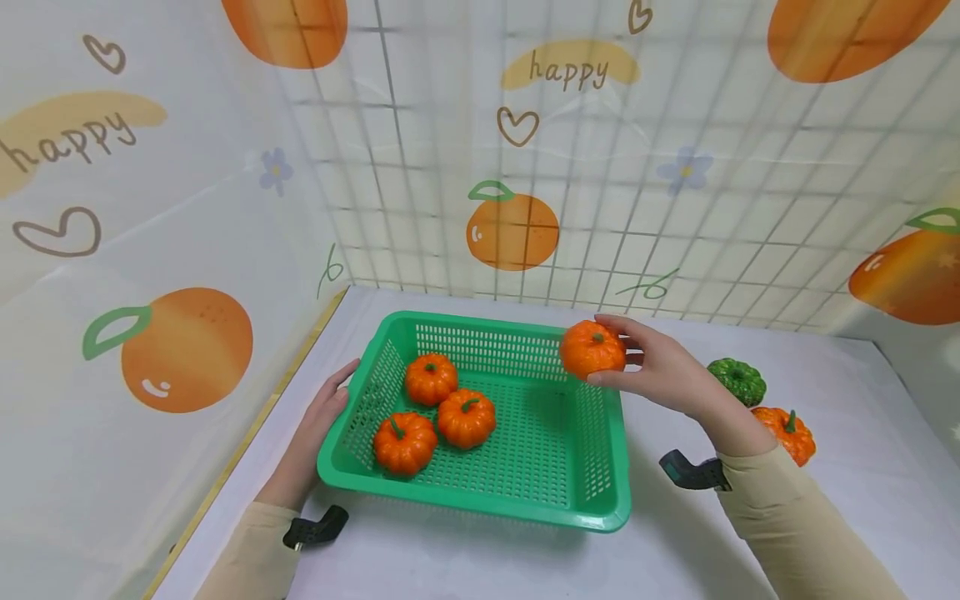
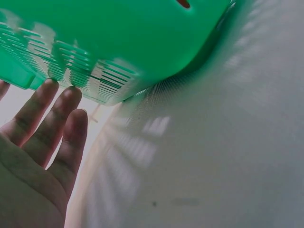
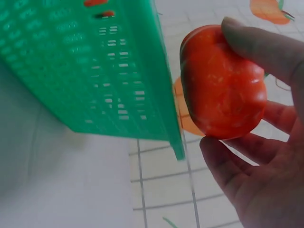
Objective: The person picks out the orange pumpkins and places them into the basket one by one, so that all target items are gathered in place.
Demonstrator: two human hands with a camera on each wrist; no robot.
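A green plastic basket [image 1: 525, 450] with slotted walls stands before me, with three small orange pumpkins inside toward its left: one at the back [image 1: 431, 379], one in the middle [image 1: 467, 418] and one in front [image 1: 405, 443]. My right hand [image 1: 663, 367] holds another orange pumpkin [image 3: 223, 83] between thumb and fingers, over the basket's back right corner. At the basket's left side is my left hand [image 1: 321, 421]. In the left wrist view its fingers [image 2: 71, 128] are fairly straight, with the tips at the slotted wall; whether they press on it I cannot tell.
Right of the basket, a green pumpkin [image 1: 737, 382] and an orange pumpkin [image 1: 787, 433] lie on the white table [image 1: 480, 567], the orange one partly behind my right forearm. A printed curtain [image 1: 450, 142] over a grid closes off the back. Each wrist wears a black device.
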